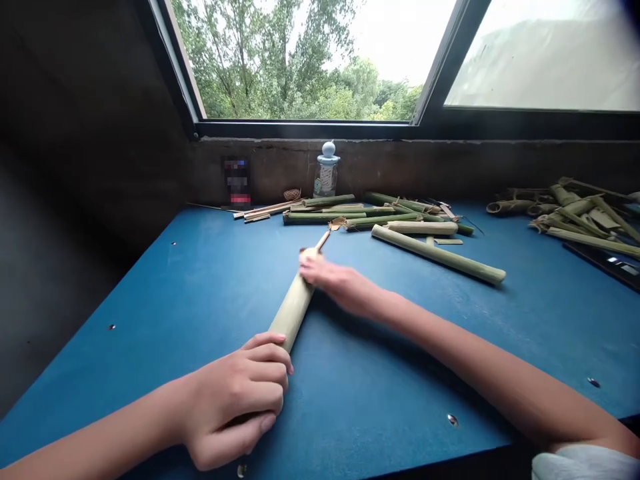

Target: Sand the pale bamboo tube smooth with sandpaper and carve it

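Bamboo tube [293, 310], just one: left hand [233, 400] curled round its near end (right hand [335, 280] apparently pinching the far end).

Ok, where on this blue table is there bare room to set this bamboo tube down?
Bare blue tabletop lies left of the bamboo tube, and right of it, below the long green bamboo stalk. It's crowded along the back wall, by the bamboo pile at far right.

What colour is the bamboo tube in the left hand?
Pale straw-yellow bamboo tube, clearest in the head view.
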The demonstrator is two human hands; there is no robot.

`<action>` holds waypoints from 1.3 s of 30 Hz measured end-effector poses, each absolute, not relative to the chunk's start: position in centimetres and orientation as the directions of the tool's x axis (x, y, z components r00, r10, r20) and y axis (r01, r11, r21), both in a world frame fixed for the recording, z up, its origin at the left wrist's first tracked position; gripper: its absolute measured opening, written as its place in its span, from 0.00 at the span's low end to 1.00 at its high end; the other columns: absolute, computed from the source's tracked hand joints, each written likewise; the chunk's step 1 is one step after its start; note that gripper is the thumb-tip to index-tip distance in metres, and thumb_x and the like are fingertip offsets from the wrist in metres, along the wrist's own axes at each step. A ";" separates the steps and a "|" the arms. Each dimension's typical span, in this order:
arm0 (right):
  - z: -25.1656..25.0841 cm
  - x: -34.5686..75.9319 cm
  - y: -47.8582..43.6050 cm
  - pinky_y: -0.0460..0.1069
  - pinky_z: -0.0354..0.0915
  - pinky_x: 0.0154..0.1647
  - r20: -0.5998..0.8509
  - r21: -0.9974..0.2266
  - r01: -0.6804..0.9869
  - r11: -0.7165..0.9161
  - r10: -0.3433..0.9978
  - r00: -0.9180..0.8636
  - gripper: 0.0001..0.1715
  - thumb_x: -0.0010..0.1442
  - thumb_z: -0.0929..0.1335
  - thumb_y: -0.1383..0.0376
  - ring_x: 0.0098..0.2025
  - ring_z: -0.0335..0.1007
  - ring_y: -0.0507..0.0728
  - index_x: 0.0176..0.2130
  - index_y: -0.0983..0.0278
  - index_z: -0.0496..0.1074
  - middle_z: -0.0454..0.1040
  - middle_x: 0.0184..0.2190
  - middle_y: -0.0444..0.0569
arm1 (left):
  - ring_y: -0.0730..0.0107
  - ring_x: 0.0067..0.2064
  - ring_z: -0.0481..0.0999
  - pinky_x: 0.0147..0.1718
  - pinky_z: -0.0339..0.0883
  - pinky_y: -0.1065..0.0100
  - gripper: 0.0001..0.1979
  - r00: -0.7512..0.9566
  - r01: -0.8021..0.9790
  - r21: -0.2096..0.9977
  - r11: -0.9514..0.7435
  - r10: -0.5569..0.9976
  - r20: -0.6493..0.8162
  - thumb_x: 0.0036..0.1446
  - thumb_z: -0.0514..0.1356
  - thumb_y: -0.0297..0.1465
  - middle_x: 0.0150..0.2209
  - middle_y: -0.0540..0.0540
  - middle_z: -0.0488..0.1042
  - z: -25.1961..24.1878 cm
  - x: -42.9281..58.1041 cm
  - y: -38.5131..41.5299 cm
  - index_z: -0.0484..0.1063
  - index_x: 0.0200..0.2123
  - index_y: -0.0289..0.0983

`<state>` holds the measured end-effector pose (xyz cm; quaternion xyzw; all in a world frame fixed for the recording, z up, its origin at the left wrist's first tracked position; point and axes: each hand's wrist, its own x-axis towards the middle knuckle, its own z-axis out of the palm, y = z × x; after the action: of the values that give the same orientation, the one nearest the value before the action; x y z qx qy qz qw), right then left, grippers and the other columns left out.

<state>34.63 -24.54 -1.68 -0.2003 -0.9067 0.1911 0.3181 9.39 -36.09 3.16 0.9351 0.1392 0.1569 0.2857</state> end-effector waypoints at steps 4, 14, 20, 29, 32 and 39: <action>-1.2 33.6 -25.5 0.55 0.56 0.72 0.544 -0.311 0.095 0.946 0.259 -0.798 0.22 0.70 0.58 0.74 0.69 0.59 0.54 0.58 0.68 0.71 0.71 0.62 0.58 | 0.61 0.41 0.73 0.62 0.54 0.54 0.04 0.927 0.207 0.561 -0.801 0.344 0.149 0.54 0.54 0.28 0.30 0.47 0.73 4.1 9.3 -35.7 0.59 0.32 0.42; -1.2 33.3 -25.3 0.56 0.60 0.70 0.610 -0.308 0.141 0.941 0.309 -0.730 0.22 0.70 0.58 0.75 0.67 0.63 0.55 0.57 0.67 0.71 0.74 0.59 0.59 | 0.62 0.41 0.73 0.65 0.55 0.57 0.04 0.925 0.222 0.568 -0.792 0.356 0.135 0.56 0.56 0.26 0.32 0.49 0.74 4.9 9.1 -35.6 0.63 0.33 0.42; -1.4 33.8 -24.3 0.57 0.57 0.71 0.497 -0.304 0.064 0.950 0.216 -0.841 0.26 0.70 0.59 0.74 0.70 0.57 0.56 0.65 0.64 0.65 0.68 0.64 0.57 | 0.61 0.58 0.71 0.66 0.55 0.64 0.13 0.920 0.303 0.554 -0.775 0.390 0.043 0.59 0.58 0.28 0.52 0.51 0.76 5.6 7.5 -34.5 0.73 0.46 0.46; -2.1 33.7 -23.6 0.55 0.58 0.71 0.466 -0.295 0.242 0.924 0.360 -0.808 0.26 0.69 0.59 0.74 0.68 0.61 0.55 0.61 0.61 0.70 0.70 0.63 0.52 | 0.59 0.58 0.72 0.68 0.52 0.61 0.13 0.905 0.267 0.574 -0.774 0.406 0.128 0.58 0.57 0.27 0.44 0.51 0.77 3.9 6.6 -34.2 0.74 0.43 0.49; -2.3 37.2 -20.3 0.56 0.59 0.71 0.521 -0.358 0.592 0.722 0.681 -0.514 0.25 0.68 0.58 0.73 0.66 0.66 0.57 0.57 0.61 0.74 0.73 0.61 0.51 | 0.60 0.54 0.72 0.66 0.53 0.60 0.12 0.902 0.288 0.556 -0.780 0.415 0.116 0.54 0.57 0.24 0.42 0.51 0.77 4.1 6.6 -34.2 0.72 0.39 0.46; -2.3 45.3 -15.2 0.67 0.55 0.70 0.468 -0.439 0.788 0.431 0.859 -0.209 0.23 0.67 0.62 0.65 0.67 0.63 0.68 0.56 0.67 0.75 0.70 0.62 0.59 | 0.59 0.46 0.70 0.55 0.62 0.59 0.08 0.876 0.296 0.558 -0.775 0.453 0.165 0.52 0.57 0.24 0.38 0.49 0.75 4.3 6.2 -34.4 0.68 0.34 0.43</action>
<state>45.29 -15.15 -2.35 -0.5307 -0.7758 0.0521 0.3372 6.18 -34.41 4.28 0.9307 0.2013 0.1465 0.2679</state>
